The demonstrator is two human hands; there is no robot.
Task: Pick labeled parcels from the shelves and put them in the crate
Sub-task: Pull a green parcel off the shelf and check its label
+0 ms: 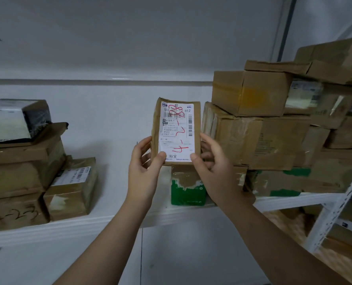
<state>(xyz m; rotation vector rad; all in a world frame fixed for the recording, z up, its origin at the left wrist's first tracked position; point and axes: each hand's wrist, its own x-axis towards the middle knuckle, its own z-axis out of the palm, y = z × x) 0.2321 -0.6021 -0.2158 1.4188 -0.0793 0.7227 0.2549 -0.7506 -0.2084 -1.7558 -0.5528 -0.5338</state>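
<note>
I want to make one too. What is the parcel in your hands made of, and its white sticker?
The parcel looks like brown cardboard, matte and creased at its edges. Its label seems thin white paper, printed with barcodes, scrawled in red.

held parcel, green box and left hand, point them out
held parcel (pixel 177 130): head view, on its white label
green box (pixel 183 197): head view, on its green front
left hand (pixel 144 168): head view, middle of the hand

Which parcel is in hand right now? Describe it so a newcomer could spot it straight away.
Above the white shelf, in the gap between the left stack of boxes and the cardboard pile on the right, a small flat brown parcel is held upright by the left hand and right hand. Its white label faces the camera and, unlike any neighbour's, is scrawled over in red.
</note>
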